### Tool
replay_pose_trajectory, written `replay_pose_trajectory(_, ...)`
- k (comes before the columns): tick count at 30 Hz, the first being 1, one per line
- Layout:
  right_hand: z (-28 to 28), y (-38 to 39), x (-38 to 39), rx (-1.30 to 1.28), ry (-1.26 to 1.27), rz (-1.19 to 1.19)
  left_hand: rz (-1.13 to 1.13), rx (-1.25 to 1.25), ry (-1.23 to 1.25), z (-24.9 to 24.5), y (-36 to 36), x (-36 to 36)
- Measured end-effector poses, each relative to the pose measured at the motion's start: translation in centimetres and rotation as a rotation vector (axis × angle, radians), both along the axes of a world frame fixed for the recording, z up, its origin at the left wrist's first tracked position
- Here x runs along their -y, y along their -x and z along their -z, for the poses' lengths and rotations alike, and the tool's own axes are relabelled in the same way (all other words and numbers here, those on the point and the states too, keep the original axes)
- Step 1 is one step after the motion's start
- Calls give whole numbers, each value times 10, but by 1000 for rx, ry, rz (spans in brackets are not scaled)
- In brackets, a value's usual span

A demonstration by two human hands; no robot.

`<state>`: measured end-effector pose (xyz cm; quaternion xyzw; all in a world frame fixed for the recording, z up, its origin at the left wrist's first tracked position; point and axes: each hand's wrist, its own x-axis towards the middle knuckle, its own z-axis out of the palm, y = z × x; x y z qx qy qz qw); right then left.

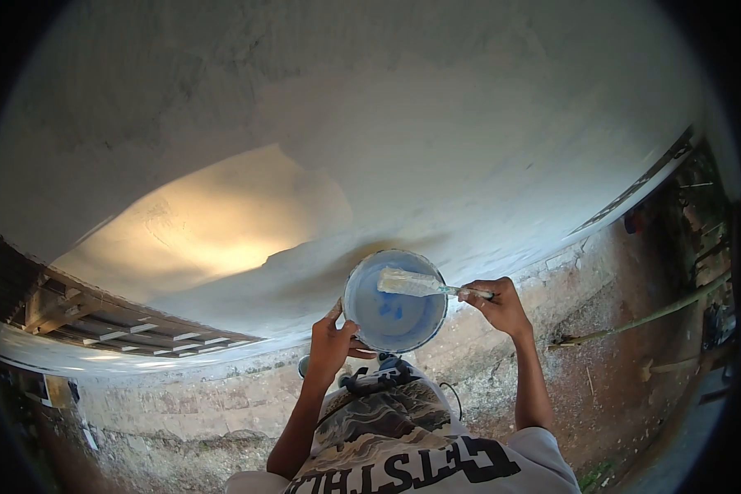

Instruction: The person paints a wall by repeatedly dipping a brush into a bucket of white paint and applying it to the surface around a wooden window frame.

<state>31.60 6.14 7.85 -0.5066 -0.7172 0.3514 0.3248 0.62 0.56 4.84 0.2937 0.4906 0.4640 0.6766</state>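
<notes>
My left hand (331, 339) grips the near left side of a blue paint bucket (393, 317), holding it up in front of me. My right hand (496, 303) holds the handle of a paint brush (413, 283), whose white, paint-laden bristles lie across the top of the bucket's open mouth. The bucket's inside is coated in pale paint with a few blue patches. Both arms reach up from my patterned shirt at the bottom of the view.
A large white painted wall (436, 123) fills the upper view, with a sunlit yellowish patch (222, 222) at left. A vent grille (148, 329) sits low on the left. Bare dirt ground (626, 346) and a long stick (642, 319) lie to the right.
</notes>
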Motion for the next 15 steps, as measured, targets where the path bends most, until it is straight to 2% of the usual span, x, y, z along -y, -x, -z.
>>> replay_pose_trajectory(2,5,0,2,-197,-1,-10,2,0,4,1,1,1)
replay_pose_trajectory(3,4,0,2,-196,-4,-12,1,1,1,2,1,1)
replay_pose_trajectory(5,0,0,2,34,66,24,14,-4,-10,2,0,0)
replay_pose_trajectory(6,-1,0,2,36,61,24,13,-2,-15,1,0,-1)
replay_pose_trajectory(9,-3,1,5,-54,14,53,1,2,-16,-4,0,-1)
replay_pose_trajectory(11,-7,1,8,-265,-32,45,12,23,-2,-9,0,-2)
replay_pose_trajectory(15,0,-1,5,-213,-26,-22,18,34,-15,-4,-1,-1)
